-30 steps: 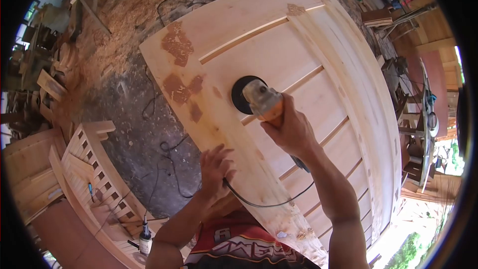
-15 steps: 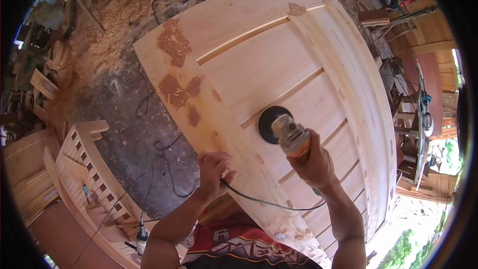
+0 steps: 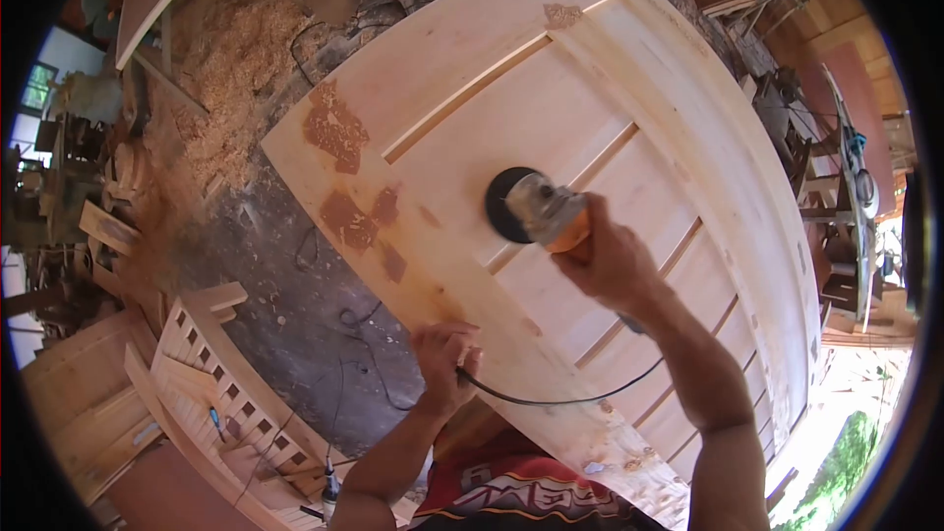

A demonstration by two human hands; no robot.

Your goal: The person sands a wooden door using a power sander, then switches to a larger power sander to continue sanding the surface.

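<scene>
- Right hand (image 3: 615, 254): clenched around the orange-and-grey body of the power sander (image 3: 556, 211).
- Sander sits over the middle of the big pale wooden panel (image 3: 472, 152), its round black disc (image 3: 508, 205) face down, beside the lower-left end of a long groove.
- Left hand (image 3: 444, 359): at the panel's near-left edge, fingers curled, gripping the black cord (image 3: 560, 401); cord sags in a curve from there toward the right forearm.
- Panel: several grooves, roughly parallel; reddish-brown patches (image 3: 349, 221) along the left side, one more near the far edge; yellowish stain by the left hand.
- Red-and-black shirt (image 3: 521, 487) right up by the panel's near edge.
- Floor (image 3: 285, 305), left: dark, more cord looped on it; wood shavings (image 3: 246, 69) farther off.
- Lower left: slatted wooden piece (image 3: 211, 364), blue-handled tool (image 3: 215, 420) on it, dark bottle (image 3: 330, 487) near its end.
- Right side: stacked wood and clutter, details too small to tell.
</scene>
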